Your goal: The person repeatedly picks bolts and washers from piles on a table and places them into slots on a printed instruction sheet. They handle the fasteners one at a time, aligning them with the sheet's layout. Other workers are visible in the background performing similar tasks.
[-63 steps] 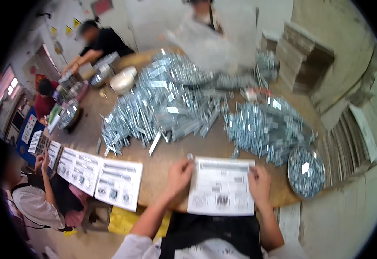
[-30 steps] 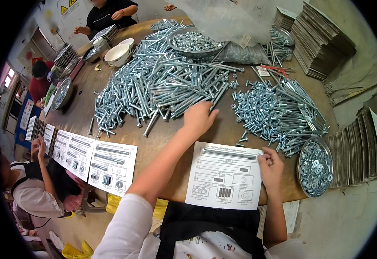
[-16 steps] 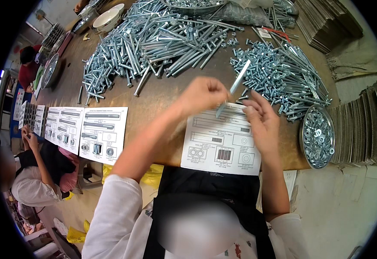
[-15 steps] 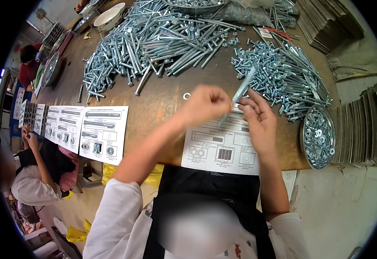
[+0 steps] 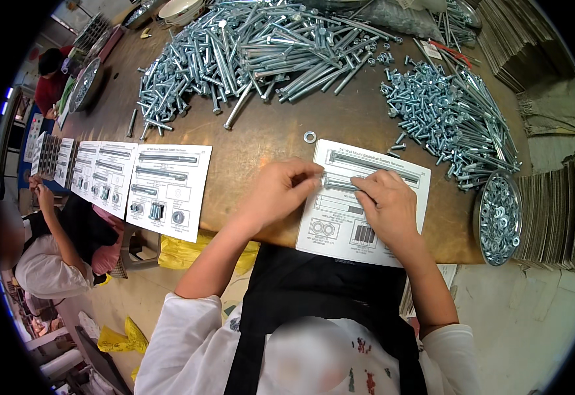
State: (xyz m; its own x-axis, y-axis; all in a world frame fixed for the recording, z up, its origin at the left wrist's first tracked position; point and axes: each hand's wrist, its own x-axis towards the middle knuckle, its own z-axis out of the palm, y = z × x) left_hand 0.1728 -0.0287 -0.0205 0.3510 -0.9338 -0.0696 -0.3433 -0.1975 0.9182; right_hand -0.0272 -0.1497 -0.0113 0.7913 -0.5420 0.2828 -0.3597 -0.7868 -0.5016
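Observation:
A printed card lies at the table's near edge, with line drawings of bolts, nuts and washers. A silver bolt rests across one of its upper drawings. My left hand reaches in from the left, thumb and fingertips pinched together at the bolt's left end. My right hand lies over the card, fingers bent down onto the bolt's right end and hiding it. Another long bolt shape shows along the top drawing; whether it is real or printed I cannot make out. Beyond the card sits a single washer.
Heaps of long bolts and shorter bolts cover the far table. A metal bowl of washers stands at the right edge, by stacked cardboard. More printed cards line the left, where a co-worker's hands show.
The long bolt held up slantwise has come down flat onto the card. Both hands lowered and now meet over the card. The whole view has shifted slightly.

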